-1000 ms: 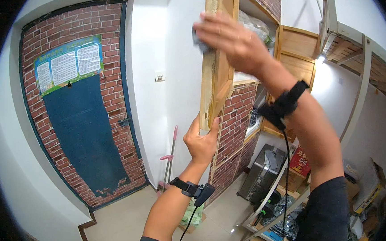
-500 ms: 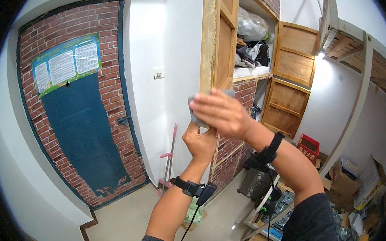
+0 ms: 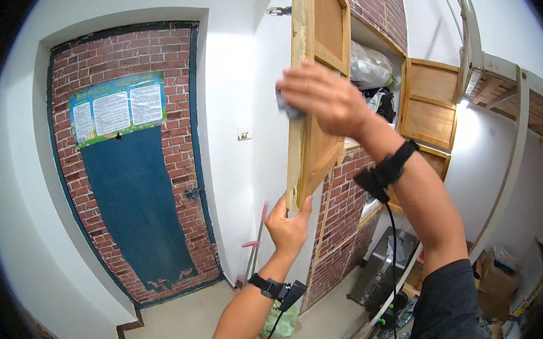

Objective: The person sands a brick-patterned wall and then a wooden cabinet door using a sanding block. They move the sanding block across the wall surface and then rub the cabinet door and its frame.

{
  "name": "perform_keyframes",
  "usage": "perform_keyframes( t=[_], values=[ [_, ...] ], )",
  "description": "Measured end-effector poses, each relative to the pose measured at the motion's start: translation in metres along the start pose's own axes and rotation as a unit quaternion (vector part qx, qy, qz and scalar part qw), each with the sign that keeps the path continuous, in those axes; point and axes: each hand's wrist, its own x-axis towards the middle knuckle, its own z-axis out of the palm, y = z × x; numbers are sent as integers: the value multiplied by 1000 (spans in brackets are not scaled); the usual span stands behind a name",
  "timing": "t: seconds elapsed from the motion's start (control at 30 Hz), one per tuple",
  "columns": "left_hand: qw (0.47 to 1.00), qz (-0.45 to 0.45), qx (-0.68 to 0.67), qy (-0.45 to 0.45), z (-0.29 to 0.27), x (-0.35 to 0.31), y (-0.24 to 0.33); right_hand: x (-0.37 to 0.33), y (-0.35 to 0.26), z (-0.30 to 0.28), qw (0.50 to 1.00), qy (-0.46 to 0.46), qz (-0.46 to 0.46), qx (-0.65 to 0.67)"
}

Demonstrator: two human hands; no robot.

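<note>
The cabinet door [image 3: 318, 146] is wood, its recessed panel smooth with a faint varnished sheen, its narrow front edge [image 3: 294, 165] rough, matt and patchy. The grey pad [image 3: 290, 110] looks matt, its exact material unclear. Brick-patterned covering [image 3: 178, 106], printed and ragged-edged, surrounds the entry door's smooth blue surface [image 3: 140, 204]. The poster [image 3: 118, 109] appears slightly glossy, the wall [image 3: 229, 103] smooth, the floor tiles [image 3: 186, 315] polished, the bag [image 3: 370, 64] crinkled translucent plastic, the sleeve [image 3: 447, 308] matt black cloth.
</note>
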Motion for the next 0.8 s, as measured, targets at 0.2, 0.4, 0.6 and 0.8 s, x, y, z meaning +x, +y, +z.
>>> perform_keyframes(
  t=[0.2,0.4,0.6,0.8],
  values=[
    [1000,-4,-5,3,-4,4,-7,57,101,5,984,26,-12,-175],
    [999,-43,13,-1,-22,15,-20,112,163,8,994,8,77,-81],
    [996,-67,-55,-35,-35,25,-32,168,229,25,991,22,101,-83],
    [991,-104,-62,-51,-51,37,-43,169,229,64,987,95,132,9]
  ],
)
